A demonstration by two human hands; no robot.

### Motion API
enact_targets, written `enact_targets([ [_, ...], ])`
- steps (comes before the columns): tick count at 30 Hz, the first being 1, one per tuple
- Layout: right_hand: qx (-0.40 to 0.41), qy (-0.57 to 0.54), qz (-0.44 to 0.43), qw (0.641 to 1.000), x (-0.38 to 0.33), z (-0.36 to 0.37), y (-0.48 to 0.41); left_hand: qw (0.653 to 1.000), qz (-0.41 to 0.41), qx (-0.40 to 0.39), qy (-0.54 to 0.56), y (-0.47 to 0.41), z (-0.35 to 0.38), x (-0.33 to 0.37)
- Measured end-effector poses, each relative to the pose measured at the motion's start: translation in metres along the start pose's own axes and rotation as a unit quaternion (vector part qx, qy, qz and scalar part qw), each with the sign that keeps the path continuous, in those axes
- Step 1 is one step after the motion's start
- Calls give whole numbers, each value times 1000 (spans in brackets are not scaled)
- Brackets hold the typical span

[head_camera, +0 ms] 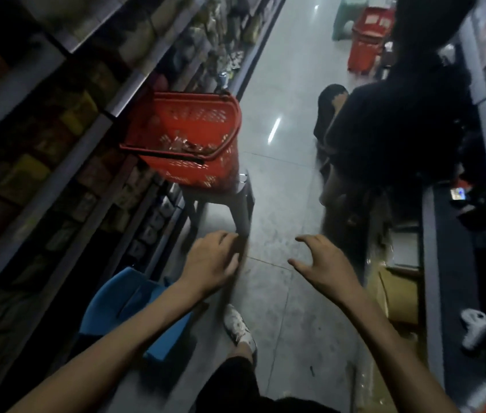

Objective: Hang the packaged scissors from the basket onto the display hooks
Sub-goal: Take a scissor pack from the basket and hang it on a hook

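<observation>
Red basket (189, 169) on grey stool (223, 195), blue stool (116, 299) nearer, dark-clothed person (384, 129) right

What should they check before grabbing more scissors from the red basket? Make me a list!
1. Left hand free: ok, it holds nothing.
2. Right hand free: ok, fingers spread, empty.
3. Red basket well supported: ok, it sits upright on the grey stool.
4. Stock left: ok, packets lie at the basket's bottom; too blurred to say they are scissors.
5. Way to the basket open: ok, the person in black is off to the right, apart from it.
6. Free display hooks: cannot tell, the shelves are too dark.
</observation>
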State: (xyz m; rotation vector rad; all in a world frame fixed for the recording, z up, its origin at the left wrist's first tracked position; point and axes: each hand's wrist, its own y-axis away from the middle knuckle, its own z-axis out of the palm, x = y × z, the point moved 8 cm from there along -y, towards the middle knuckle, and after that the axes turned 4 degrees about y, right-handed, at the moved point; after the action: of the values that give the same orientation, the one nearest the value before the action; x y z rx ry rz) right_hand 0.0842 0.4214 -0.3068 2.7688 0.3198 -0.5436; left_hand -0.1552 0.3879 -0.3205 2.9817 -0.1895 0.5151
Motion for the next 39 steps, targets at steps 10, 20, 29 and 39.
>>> enact_targets([
  [10,-27,5,-36,999,-73,1,-140,995,-88,44,23,-105,-44,-126],
  [20,60,-62,-113,990,-103,-21,-306,983,-137,115,49,-211,-74,-196],
  [29,5,-26,-229,973,-156,10,-453,959,-260,113,25,-275,-66,-276],
  [39,-135,111,-239,955,-199,113,-546,974,-215,70,0,-328,-18,-364],
])
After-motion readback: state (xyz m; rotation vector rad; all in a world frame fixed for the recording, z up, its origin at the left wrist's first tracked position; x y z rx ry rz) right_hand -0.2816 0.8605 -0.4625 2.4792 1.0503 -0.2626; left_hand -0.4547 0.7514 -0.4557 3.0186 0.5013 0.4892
